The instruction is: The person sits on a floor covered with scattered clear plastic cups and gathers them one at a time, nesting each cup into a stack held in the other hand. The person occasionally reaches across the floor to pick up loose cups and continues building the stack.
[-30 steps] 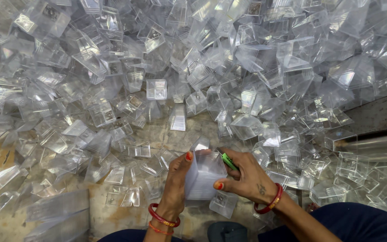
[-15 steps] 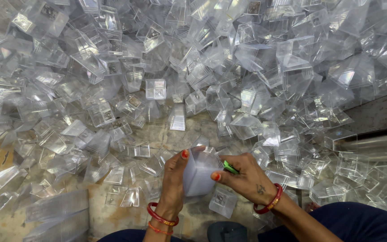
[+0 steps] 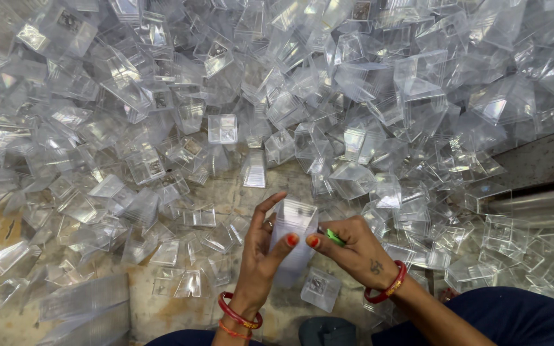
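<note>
While our left hand (image 3: 261,250) grips a stack of clear plastic cups (image 3: 294,240) low in the middle of the frame, thumb pressed on its front, our right hand (image 3: 352,247) pinches the stack's right edge and also holds a small green tool (image 3: 335,237) against the fingers. Red bangles (image 3: 238,315) circle both wrists. Just below the stack lies a single clear cup (image 3: 320,289) on the worn floor (image 3: 155,314). Above and all around spreads a heap of loose clear cups (image 3: 290,96), reaching the upper edge.
</note>
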The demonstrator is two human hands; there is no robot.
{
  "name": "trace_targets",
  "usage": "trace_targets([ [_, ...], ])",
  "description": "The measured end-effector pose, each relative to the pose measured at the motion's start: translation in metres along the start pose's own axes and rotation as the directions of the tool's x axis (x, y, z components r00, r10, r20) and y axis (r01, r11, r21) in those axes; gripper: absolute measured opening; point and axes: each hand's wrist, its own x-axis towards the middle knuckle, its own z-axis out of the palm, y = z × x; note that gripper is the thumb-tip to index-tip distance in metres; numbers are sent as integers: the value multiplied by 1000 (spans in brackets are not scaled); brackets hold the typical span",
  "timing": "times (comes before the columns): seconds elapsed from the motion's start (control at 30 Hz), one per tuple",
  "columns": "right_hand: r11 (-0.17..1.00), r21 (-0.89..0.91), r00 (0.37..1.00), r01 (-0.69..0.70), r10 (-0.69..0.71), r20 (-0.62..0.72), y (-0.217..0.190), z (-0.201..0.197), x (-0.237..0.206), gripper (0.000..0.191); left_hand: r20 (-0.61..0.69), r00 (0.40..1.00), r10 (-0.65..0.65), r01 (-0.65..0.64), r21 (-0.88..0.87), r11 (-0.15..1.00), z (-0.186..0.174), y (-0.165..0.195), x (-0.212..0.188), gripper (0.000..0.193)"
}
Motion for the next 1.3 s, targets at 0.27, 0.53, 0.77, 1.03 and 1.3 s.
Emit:
trace_targets([
  [0.27, 994, -88, 996, -69, 74, 51, -14, -6, 5, 65, 75, 988, -132, 146, -229, 963, -8, -11, 2, 76],
  [0.53, 980, -199, 997, -10, 25, 71, -34, -9, 5, 78, 132, 977, -169, 199, -262, 944, -13, -19, 4, 72],
  [0.77, 991, -125, 995, -44, 54, 79, -36, -6, 4, 98, 137, 975, -173, 203, -252, 946, -14, -20, 6, 73],
  [1.03, 991, -133, 995, -15, 27, 95, -25, -6, 2, 83, 137, 976, -169, 201, -275, 940, -15, -27, 3, 71],
  [1.3, 991, -133, 995, -25, 38, 93, -16, -5, 2, 71, 133, 976, -174, 208, -308, 928, -14, -26, 4, 72],
])
